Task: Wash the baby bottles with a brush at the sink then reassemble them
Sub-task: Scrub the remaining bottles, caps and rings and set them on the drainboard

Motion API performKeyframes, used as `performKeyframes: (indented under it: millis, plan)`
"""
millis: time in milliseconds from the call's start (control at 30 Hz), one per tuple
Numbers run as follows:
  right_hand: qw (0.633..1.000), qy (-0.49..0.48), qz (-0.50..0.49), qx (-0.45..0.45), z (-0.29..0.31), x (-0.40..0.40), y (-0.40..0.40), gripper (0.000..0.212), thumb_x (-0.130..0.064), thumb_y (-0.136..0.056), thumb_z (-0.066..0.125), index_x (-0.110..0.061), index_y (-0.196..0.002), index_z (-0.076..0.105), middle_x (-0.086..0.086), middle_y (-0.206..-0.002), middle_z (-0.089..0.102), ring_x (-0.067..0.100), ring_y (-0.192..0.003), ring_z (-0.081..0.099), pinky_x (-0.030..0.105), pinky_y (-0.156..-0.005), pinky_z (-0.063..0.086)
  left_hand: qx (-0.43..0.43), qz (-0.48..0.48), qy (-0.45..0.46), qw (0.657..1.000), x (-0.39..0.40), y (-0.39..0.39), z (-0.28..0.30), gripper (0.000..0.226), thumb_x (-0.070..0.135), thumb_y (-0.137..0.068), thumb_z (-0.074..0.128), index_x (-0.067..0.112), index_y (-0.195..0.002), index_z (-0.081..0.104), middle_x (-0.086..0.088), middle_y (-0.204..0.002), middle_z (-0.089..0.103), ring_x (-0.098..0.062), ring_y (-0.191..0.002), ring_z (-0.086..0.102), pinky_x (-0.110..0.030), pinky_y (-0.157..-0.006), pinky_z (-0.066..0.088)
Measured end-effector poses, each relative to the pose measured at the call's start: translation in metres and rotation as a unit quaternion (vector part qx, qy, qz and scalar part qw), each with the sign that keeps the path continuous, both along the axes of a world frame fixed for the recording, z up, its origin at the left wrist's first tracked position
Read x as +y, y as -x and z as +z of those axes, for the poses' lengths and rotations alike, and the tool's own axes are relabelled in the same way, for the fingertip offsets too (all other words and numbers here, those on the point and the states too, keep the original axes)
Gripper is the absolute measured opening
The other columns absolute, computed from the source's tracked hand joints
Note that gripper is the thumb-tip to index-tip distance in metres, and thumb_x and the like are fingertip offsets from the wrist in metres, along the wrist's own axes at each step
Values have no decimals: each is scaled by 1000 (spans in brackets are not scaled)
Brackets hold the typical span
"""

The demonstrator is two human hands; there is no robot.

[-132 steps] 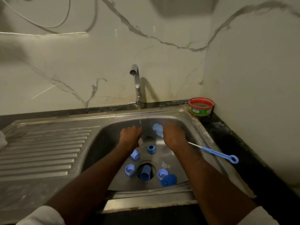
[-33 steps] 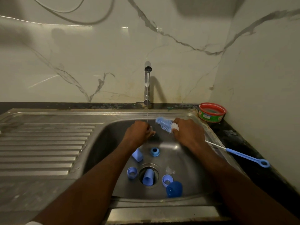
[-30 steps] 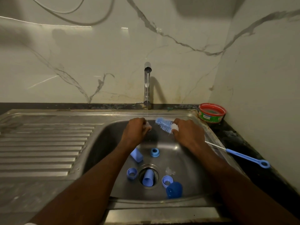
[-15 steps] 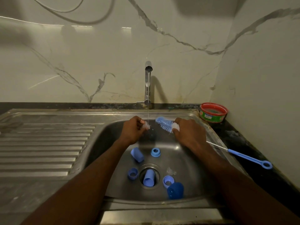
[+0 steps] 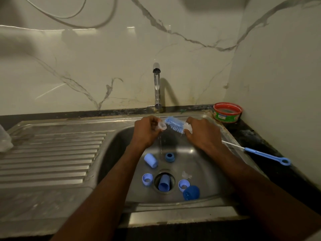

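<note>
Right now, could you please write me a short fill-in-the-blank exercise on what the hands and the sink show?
1. The right hand grips the blue ____ near its bristles.
2. Water runs from the ____ onto the clear teat pinched in the left hand.
3. The red tub stands at the sink's back ____ corner.
4. A light blue piece lies in the ____ opening.

Missing words: brush; tap; right; drain
</note>
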State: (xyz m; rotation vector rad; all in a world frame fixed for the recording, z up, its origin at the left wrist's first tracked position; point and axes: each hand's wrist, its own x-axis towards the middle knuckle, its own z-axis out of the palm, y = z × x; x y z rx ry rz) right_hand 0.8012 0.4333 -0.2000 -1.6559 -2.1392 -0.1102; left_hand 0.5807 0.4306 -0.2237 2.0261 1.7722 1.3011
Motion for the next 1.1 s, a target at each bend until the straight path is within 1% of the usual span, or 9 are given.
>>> performKeyframes:
  millis: [133,367,533,667,733,867,933,1033,1100]
  plan:
    - [999,-44,8,-26,5,1,-2,34,-48,-96,58,-30,-124,57,1,-106,68,19,-90,63,32,-69,43,62,7,5,998,-3,5,-10,33,22,-87,79,16,-117,67,4,-106,71,-5,-93,65,-14,-83,47]
    - [999,-34,32,-24,5,1,-11,33,-51,-95,58,-33,-124,56,-2,-108,69,19,-96,63,35,-77,47,119,46,60,990,10,12,-22,28,23,-93,71,20,-120,67,-2,-113,70,-11,-100,63,-22,-86,44]
    - [998,-31,18,-58,7,1,-13,33,-48,-97,56,-31,-125,56,-1,-113,68,20,-101,63,30,-72,37,258,101,15,961,9,11,-8,35,23,-86,78,22,-119,67,-2,-120,61,-20,-113,56,-29,-89,47]
    - [998,-14,12,-56,11,-2,-13,34,-47,-98,55,-30,-127,56,-1,-116,68,19,-102,62,29,-73,36,268,106,109,951,6,2,-8,36,25,-85,79,19,-117,66,-4,-119,64,-18,-106,63,-35,-94,53]
    - [999,-20,12,-40,13,-4,-13,35,-48,-98,55,-31,-129,55,-1,-117,68,18,-102,62,29,-74,39,206,84,144,964,8,4,-14,37,28,-83,82,18,-115,68,-4,-112,68,-17,-100,66,-33,-92,55]
    - [998,-39,36,-17,14,-14,-3,38,-50,-98,55,-33,-132,52,0,-118,68,19,-102,63,32,-80,46,-44,-18,140,989,10,7,-26,39,23,-87,78,20,-119,57,-1,-102,68,-15,-85,71,-27,-71,60]
    - [998,-43,38,-20,12,-17,4,37,-50,-99,54,-32,-131,51,0,-116,68,18,-99,64,32,-75,46,-137,-42,137,980,6,0,-23,24,24,-94,70,19,-115,59,-5,-93,71,-15,-77,73,-26,-64,61]
    - [998,-48,25,-11,14,-20,9,37,-49,-100,53,-32,-133,50,-1,-117,68,17,-98,64,27,-70,38,-271,-42,167,947,6,-8,-19,12,26,-98,64,16,-104,67,-9,-89,74,-18,-79,75,-38,-77,63]
    - [999,-43,18,9,19,-22,8,38,-48,-100,53,-31,-135,49,-1,-118,68,16,-99,64,25,-70,37,-372,-41,197,906,7,-11,-19,19,27,-102,57,12,-106,68,-13,-96,75,-24,-87,75,-37,-83,62]
